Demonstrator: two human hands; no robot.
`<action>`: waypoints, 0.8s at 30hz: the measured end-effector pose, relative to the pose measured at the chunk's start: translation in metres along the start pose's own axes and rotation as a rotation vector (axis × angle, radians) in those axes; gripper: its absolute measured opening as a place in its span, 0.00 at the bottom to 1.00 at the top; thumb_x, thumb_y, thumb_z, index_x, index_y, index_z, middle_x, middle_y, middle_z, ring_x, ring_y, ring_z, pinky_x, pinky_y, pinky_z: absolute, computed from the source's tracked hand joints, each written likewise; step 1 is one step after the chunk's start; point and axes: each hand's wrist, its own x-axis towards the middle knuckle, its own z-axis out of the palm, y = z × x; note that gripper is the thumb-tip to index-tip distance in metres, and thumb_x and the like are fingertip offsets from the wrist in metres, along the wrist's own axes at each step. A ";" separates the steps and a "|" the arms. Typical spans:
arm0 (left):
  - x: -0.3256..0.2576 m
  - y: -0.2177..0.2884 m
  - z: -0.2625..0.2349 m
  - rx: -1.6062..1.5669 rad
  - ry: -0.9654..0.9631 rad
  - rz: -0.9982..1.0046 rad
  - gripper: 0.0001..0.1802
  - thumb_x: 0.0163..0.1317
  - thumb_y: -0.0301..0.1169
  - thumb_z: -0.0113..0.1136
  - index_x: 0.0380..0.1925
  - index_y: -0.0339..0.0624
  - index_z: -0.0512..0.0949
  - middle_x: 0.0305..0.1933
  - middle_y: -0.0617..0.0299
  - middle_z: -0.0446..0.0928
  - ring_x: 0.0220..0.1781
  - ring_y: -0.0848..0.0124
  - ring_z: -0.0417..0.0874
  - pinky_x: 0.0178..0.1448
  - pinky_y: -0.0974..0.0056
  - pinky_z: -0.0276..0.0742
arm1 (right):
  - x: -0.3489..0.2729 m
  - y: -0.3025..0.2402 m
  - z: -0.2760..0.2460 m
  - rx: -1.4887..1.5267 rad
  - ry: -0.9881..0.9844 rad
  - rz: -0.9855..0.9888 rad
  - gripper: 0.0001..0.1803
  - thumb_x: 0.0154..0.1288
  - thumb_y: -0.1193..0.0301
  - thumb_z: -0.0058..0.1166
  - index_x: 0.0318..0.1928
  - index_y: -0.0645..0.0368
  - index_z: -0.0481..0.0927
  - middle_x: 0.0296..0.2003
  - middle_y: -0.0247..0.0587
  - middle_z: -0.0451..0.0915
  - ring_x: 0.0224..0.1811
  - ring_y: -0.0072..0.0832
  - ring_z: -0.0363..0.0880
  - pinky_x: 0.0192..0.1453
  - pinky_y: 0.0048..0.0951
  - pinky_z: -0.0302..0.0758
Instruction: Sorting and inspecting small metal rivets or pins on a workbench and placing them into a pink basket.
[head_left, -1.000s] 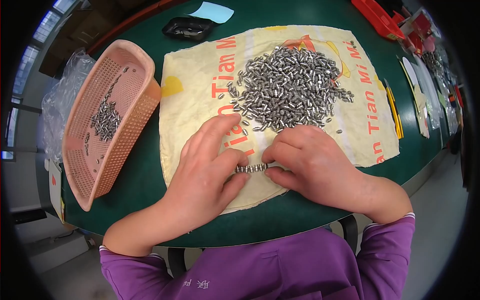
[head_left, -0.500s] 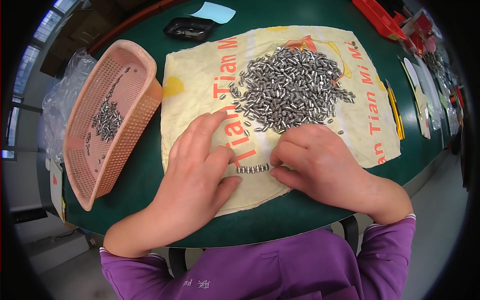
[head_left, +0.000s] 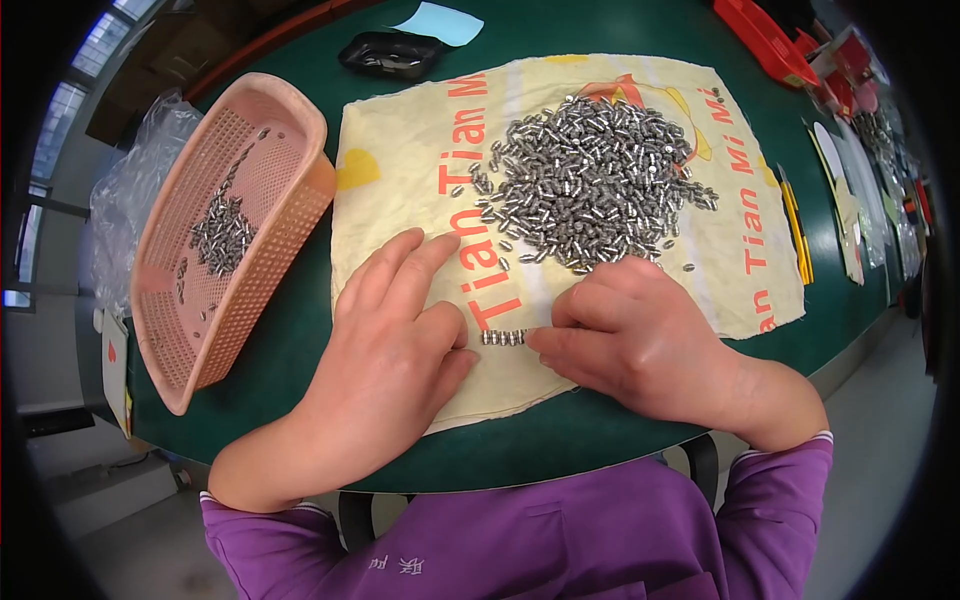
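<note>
A short row of small, shiny, ribbed metal pieces lies side by side on the pale yellow cloth near its front edge. My right hand is closed in a pinch at the row's right end, its thumb and index finger covering the last pieces. At the other end rests my left hand, with its long fingers stretched over the cloth. The index finger is bent down close to the thumb, beside the row, with no piece visible between them. Just beyond both hands spreads a large heap of the same metal pieces.
A pink perforated plastic basket with more metal pieces stands at the left, beside a clear plastic bag. A black tray and light blue paper lie at the back. Yellow-handled tools and a red tray are at the right.
My right thumb and fingers have moved left onto the row's right end and closed there. The left thumb and index finger have drawn nearer each other. The whole view has shifted slightly.
</note>
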 end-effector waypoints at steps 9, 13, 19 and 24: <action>0.000 0.000 -0.001 0.002 0.004 -0.004 0.11 0.55 0.27 0.71 0.33 0.37 0.78 0.74 0.41 0.65 0.77 0.39 0.62 0.76 0.41 0.60 | -0.001 -0.003 0.007 -0.045 0.014 -0.035 0.15 0.57 0.68 0.59 0.46 0.54 0.86 0.37 0.31 0.74 0.41 0.29 0.74 0.45 0.33 0.70; 0.000 0.001 -0.001 0.014 0.020 -0.021 0.14 0.52 0.24 0.75 0.34 0.41 0.78 0.74 0.45 0.67 0.79 0.43 0.62 0.76 0.45 0.62 | 0.000 -0.006 0.006 -0.056 0.006 -0.033 0.16 0.57 0.68 0.60 0.47 0.55 0.85 0.37 0.31 0.74 0.42 0.29 0.75 0.45 0.33 0.70; 0.001 0.001 0.000 0.003 0.011 -0.014 0.14 0.52 0.24 0.75 0.34 0.40 0.78 0.74 0.45 0.67 0.79 0.43 0.62 0.76 0.45 0.62 | 0.003 -0.006 0.004 -0.053 0.095 -0.003 0.14 0.56 0.69 0.60 0.45 0.53 0.85 0.35 0.31 0.73 0.40 0.30 0.75 0.45 0.33 0.70; 0.001 0.000 0.001 -0.030 -0.012 0.020 0.11 0.55 0.26 0.72 0.35 0.37 0.79 0.74 0.42 0.66 0.78 0.41 0.62 0.76 0.42 0.60 | 0.004 -0.001 -0.006 -0.076 0.068 0.057 0.11 0.54 0.71 0.67 0.40 0.52 0.85 0.35 0.32 0.76 0.38 0.32 0.77 0.43 0.35 0.71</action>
